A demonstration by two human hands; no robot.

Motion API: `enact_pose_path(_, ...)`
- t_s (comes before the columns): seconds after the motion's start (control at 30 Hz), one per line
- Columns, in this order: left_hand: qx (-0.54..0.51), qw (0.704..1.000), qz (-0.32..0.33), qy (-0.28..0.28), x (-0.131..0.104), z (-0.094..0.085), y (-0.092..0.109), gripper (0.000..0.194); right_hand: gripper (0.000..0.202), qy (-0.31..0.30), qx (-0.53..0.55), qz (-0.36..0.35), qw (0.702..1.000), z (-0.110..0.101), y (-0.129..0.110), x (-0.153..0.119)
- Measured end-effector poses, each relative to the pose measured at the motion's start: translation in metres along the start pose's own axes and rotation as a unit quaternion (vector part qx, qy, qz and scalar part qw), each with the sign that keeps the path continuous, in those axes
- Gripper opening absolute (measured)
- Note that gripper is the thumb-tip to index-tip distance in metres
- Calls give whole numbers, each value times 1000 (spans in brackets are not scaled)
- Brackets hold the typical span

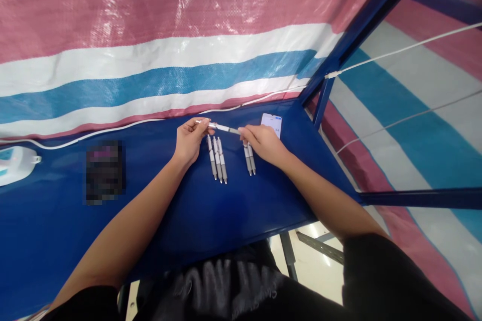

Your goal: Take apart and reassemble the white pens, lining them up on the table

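Pen point(223, 127), white with a gray grip, is held up between two hands above the blue tabletop point(226, 220), nearer its back edge than its front edge. The left hand point(189, 141) pinches one end with its thumb and fingers. The right hand point(263, 144) pinches the gray end, so both hands are closed small. The pen leans down a little toward the right hand. Both arms reach in from the front edge and slant toward each other.

Three pens point(217, 159) lie side by side near the left hand, tips toward the front edge. Two pens point(249, 159) lie just by the right hand, pointing the same way. Blue top shows between the two groups, and a wide stretch of it runs from the tips to the front edge.

A phone point(271, 123) lies near the back right corner, partly behind the right hand. Its lit screen has writing too small to read surely. A white cord point(146, 121) runs by the back edge. Toward the left edge are a blurred dark thing point(104, 171) and a white thing point(15, 164). Gray letters on the black shirt point(226, 286) are smeary.
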State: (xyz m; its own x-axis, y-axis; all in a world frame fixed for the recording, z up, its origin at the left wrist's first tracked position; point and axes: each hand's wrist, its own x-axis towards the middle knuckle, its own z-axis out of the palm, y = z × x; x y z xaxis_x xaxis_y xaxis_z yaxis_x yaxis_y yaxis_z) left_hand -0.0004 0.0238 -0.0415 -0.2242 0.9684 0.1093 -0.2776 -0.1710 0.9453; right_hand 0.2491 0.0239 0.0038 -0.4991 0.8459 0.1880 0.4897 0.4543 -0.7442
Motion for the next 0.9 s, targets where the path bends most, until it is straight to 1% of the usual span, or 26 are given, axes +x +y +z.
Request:
enact_pose_path(0.07, -4, 1000, -3, 2, 0, 0, 0, 41, 50, 26, -9, -20, 999, -1, 0, 0)
enact_pose_path(0.13, -8, 1000, -5, 3, 0, 0, -1, 41, 50, 38, -4, -19, 999, -1, 1, 1)
enact_pose_path(0.27, -14, 1000, -5, -3, 0, 0, -1, 45, 57, 2, -2, 3, 1000, 0, 3, 1)
enact_pose_path(0.33, -21, 1000, -5, -3, 0, 0, -1, 45, 52, 22, 4, -8, 1000, 1, 4, 1)
enact_pose_path(0.4, -28, 1000, -7, 0, 0, 0, -1, 44, 51, 47, 19, -7, 999, 0, 4, 1)
enact_pose_path(0.43, -31, 999, -9, 2, 0, 0, -1, 44, 52, 46, 28, 1, 999, 0, 4, 1)
enact_pose_path(0.53, -34, 999, -17, 6, 0, 1, 0, 41, 61, 15, 33, 24, 999, -1, 3, 2)
enact_pose_path(0.57, -35, 999, -19, 8, 0, 1, 1, 40, 62, 11, 35, 24, 999, -1, 4, 2)
enact_pose_path(0.6, -38, 999, -21, 10, 0, 1, 1, 39, 59, 17, 37, 20, 999, -1, 4, 2)
enact_pose_path(0.67, -44, 999, -23, 12, 0, 1, 2, 38, 54, 49, 50, 5, 998, -1, 6, 3)
enact_pose_path(0.73, -48, 998, -25, 16, 0, 1, 2, 38, 55, 80, 66, -7, 995, 0, 7, 3)
enact_pose_path(0.9, -55, 998, -35, 23, 1, 1, 2, 36, 57, 90, 81, -36, 992, 1, 7, 3)
